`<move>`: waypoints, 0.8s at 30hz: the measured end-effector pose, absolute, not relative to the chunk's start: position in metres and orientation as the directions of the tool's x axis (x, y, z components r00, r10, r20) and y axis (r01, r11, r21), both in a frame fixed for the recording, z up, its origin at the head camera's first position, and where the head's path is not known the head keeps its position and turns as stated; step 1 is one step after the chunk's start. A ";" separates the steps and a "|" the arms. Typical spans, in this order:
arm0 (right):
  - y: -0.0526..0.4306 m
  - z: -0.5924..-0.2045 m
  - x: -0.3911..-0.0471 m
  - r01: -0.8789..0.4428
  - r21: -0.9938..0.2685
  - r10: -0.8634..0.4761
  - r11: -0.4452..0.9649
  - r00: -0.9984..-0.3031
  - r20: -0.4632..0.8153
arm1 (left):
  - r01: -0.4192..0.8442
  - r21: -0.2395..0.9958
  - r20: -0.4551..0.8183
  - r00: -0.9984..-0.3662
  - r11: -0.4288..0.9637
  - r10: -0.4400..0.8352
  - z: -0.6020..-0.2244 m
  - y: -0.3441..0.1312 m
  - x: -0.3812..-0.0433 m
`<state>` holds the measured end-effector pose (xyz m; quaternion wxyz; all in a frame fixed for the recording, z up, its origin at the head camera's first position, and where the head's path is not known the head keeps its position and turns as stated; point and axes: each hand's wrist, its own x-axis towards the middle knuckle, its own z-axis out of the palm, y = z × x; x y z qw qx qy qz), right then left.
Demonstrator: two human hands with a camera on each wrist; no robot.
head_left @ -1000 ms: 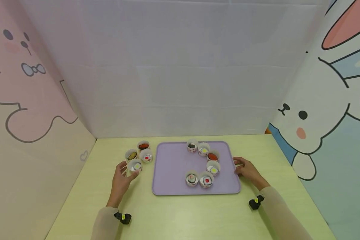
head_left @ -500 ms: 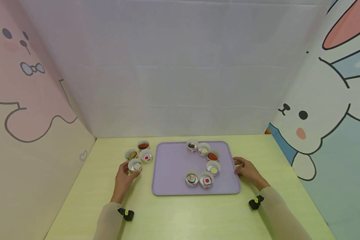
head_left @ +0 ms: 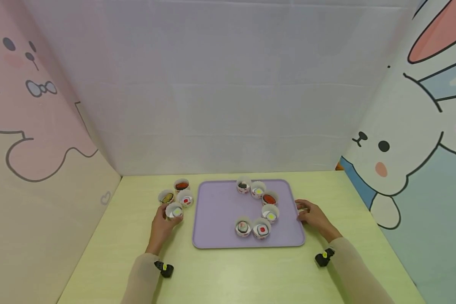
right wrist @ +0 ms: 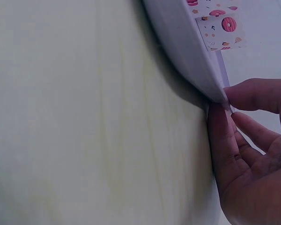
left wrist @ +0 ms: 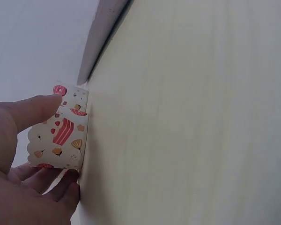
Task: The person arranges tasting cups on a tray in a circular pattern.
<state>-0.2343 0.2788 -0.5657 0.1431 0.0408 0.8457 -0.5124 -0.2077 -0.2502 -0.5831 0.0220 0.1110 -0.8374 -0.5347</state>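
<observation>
My left hand grips a white paper baking cup, thumb on the near right side and fingers around the left. Inside the cup is a small white sushi-like piece with a yellow centre. Printed cake slices decorate the cup's wall in the left wrist view, where its base is close to the table. On the other side, my right hand is at the right rim of a lilac tray. Thumb and fingers pinch that tray edge in the right wrist view.
Beyond the held cup stand three more filled cups: one with red topping, one yellowish, one red-centred. Several filled cups form a curve on the tray's right half, including a red-topped cup. A white backdrop rises behind the table.
My left fingers have come in around the cup. Hand and cup have then shifted slightly right, towards the tray. My right hand and the tray have stayed in place.
</observation>
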 end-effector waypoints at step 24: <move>0.279 -0.568 -0.235 0.215 -0.858 -0.072 0.466 -0.958 -0.279 | -0.163 0.828 -0.027 -0.967 0.537 -0.253 -0.578 -0.251 -0.200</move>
